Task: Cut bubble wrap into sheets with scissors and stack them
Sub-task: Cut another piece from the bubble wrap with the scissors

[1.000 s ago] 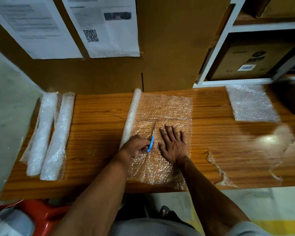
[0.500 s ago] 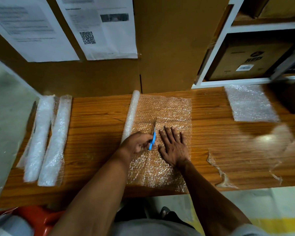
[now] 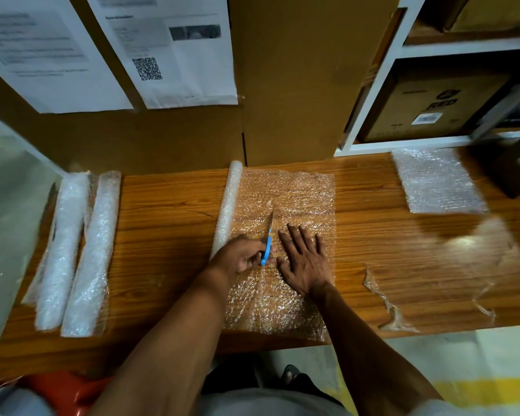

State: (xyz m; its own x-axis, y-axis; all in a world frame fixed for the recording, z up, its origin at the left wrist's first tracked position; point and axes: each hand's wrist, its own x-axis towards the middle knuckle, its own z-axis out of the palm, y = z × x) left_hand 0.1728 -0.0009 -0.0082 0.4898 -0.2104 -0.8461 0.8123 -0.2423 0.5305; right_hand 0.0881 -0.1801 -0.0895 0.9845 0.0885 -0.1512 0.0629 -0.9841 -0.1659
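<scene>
- Blue-handled scissors gripped in left hand, blades pointing away across the bubble wrap.
- Right hand flat, fingers spread, pressing the wrap just right of the blades.
- Wrap unrolled on wooden table; its roll along left edge.
- Cut sheet far right; two spare rolls far left.

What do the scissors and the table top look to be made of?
Scissors: blue handles look like smooth plastic; the thin grey blade looks like metal, judging by its dull sheen. Table: wood-grain surface with a glossy glare, either varnished wood or laminate; the look leaves it open.
</scene>
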